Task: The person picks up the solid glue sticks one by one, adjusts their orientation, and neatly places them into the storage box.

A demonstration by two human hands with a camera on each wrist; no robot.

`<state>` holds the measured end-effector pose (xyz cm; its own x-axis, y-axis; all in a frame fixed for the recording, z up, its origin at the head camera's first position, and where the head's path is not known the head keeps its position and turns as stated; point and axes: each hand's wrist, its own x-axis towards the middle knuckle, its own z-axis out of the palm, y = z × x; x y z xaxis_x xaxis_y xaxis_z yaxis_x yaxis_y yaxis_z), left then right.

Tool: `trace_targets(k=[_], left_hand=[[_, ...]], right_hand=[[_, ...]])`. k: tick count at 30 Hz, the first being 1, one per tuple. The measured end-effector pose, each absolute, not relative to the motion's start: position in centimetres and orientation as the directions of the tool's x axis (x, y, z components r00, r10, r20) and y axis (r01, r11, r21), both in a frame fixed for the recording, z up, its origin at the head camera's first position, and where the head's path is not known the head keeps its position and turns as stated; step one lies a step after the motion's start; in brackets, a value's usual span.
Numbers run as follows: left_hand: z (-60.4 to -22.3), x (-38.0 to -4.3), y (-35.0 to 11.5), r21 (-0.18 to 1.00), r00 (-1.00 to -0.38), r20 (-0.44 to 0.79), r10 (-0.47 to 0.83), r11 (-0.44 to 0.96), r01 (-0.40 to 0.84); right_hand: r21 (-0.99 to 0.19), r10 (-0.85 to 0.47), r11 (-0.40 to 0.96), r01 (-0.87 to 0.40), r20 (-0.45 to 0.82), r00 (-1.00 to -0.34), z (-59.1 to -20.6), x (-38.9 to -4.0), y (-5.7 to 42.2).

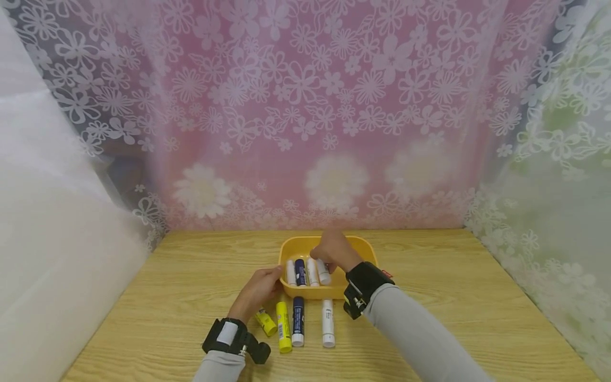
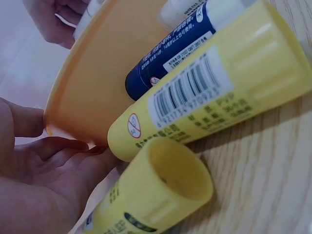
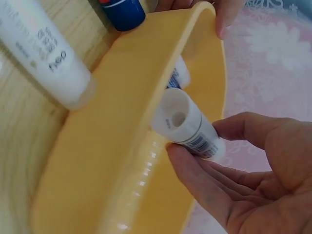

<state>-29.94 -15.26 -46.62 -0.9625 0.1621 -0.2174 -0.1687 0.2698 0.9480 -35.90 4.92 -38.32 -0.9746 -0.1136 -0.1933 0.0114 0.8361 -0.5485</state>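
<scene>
A yellow plastic basin (image 1: 310, 292) stands on the table, with a few glue sticks side by side in it: a white one (image 1: 290, 273), a dark blue one (image 1: 300, 272) and another white one (image 1: 312, 271). My right hand (image 1: 336, 249) reaches over the basin and pinches a white glue stick (image 3: 192, 124) between thumb and fingers, its hollow end facing the right wrist camera. At the basin's left end, my left hand (image 1: 258, 289) grips the rim, thumb on the edge and fingers below, as the left wrist view shows.
In front of the basin lie a yellow glue stick (image 1: 284, 327), a dark blue one (image 1: 298, 321) and a white one (image 1: 328, 323). A shorter yellow piece (image 1: 265, 322) lies by my left wrist. A flowered curtain (image 1: 310, 116) hangs behind the wooden table (image 1: 439, 297).
</scene>
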Motion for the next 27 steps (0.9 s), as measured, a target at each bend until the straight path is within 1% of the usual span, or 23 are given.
trace_targets(k=[6, 13, 18, 27], left_hand=[[-46.7, -30.0, -15.4, 0.947, -0.962, -0.218, 0.164, 0.273, -0.168], [-46.5, -29.9, -15.4, 0.946, -0.961, -0.222, 0.163, 0.275, -0.172], [-46.6, -29.9, -15.4, 0.948, -0.961, -0.223, 0.166, 0.266, -0.174], [-46.6, -29.8, -15.4, 0.946, -0.963, -0.223, 0.155, 0.272, -0.175]], right_hand=[[-0.59, -0.076, 0.807, 0.037, -0.166, -0.983, -39.9, -36.0, 4.8], [-0.565, -0.029, 0.821, 0.081, -0.183, -0.983, -41.6, -36.1, 4.7], [-0.561, -0.009, 0.822, 0.099, -0.187, -0.982, -42.1, -36.1, 4.7], [-0.578, -0.018, 0.813, 0.074, -0.153, -0.988, -42.5, -35.9, 4.8]])
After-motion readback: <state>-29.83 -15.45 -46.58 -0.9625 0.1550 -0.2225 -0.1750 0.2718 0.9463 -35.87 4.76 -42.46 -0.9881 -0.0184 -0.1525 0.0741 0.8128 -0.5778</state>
